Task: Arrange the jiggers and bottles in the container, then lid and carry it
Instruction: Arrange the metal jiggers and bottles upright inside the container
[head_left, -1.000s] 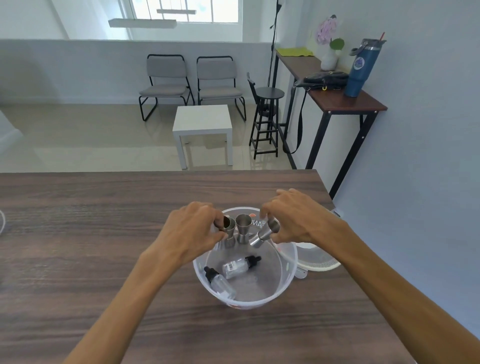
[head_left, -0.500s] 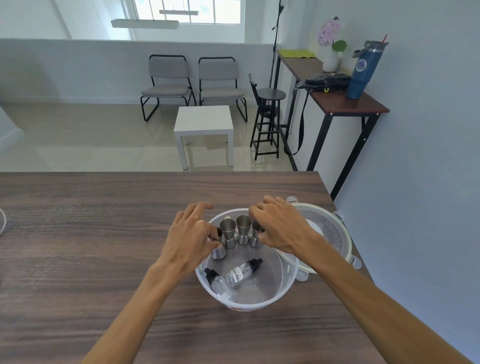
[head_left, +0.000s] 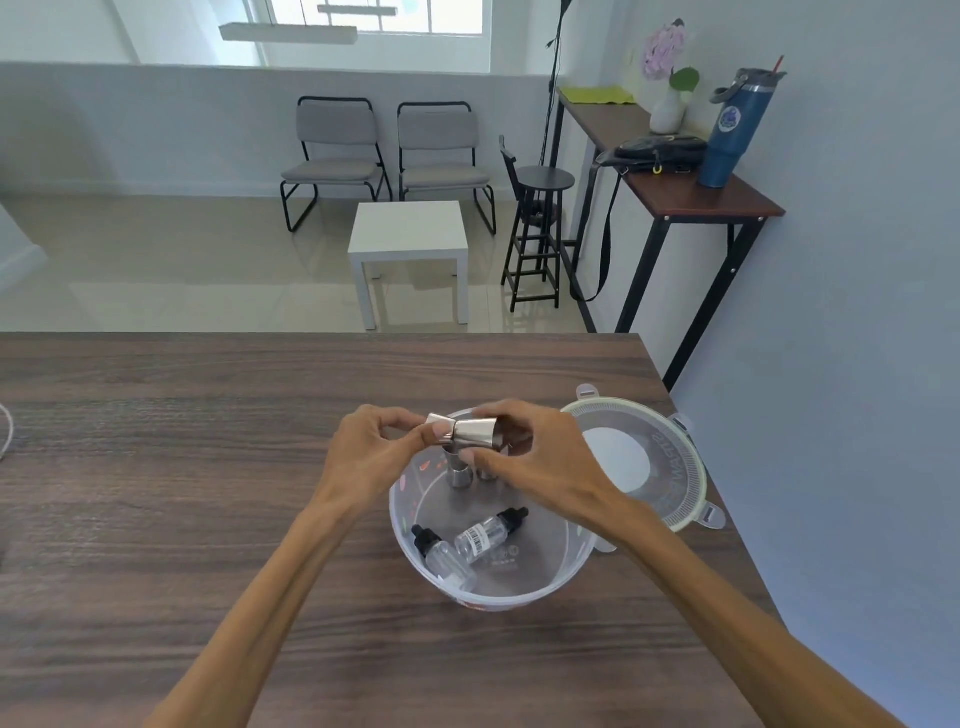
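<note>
A clear round plastic container (head_left: 540, 592) stands on the wooden table (head_left: 182, 467). Two small dropper bottles with black caps lie on its floor: one (head_left: 441, 557) at the front left, one (head_left: 491, 531) with a barcode label beside it. Steel jiggers (head_left: 460, 470) stand upright at the container's far side, partly hidden by my hands. Above the far rim I hold one steel jigger (head_left: 465, 433) sideways, my left hand (head_left: 374, 457) pinching its small end and my right hand (head_left: 535, 462) gripping its wide end. The round lid (head_left: 670, 467) lies on the table right of the container.
The table's right edge runs just past the lid. A white cord (head_left: 5, 431) shows at the table's left edge. Beyond the table are a white side table (head_left: 408, 234), two chairs, a black stool and a tall console table (head_left: 691, 192) with a blue tumbler.
Both hands were down among the upright jiggers in the container. Now they have lifted one jigger above the rim and turned it sideways between them.
</note>
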